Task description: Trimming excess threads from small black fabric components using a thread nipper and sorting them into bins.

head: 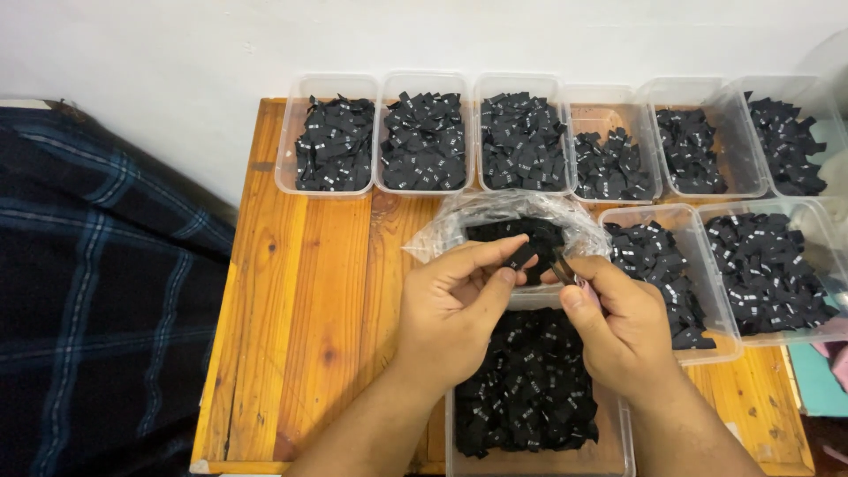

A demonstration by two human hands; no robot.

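Pinching one black label (pixel 519 257), both hands' grips (pixel 455 305) (pixel 618 322) clench it amid nine tubs (pixel 287 159).

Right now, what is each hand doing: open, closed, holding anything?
Left hand: closed, pinching a small black fabric label at its fingertips.
Right hand: closed on small metal tweezers, tips towards that label.

Even, moderately bright diffuse overhead illumination, soft faint shadows beneath the clear plastic rectangular tubs (pixel 336 181), mild glare on the crinkled transparent plastic bag (pixel 495 210), sharp central focus, slight wide-angle curvature at edges, dark checked fabric (pixel 97 291) underexposed.
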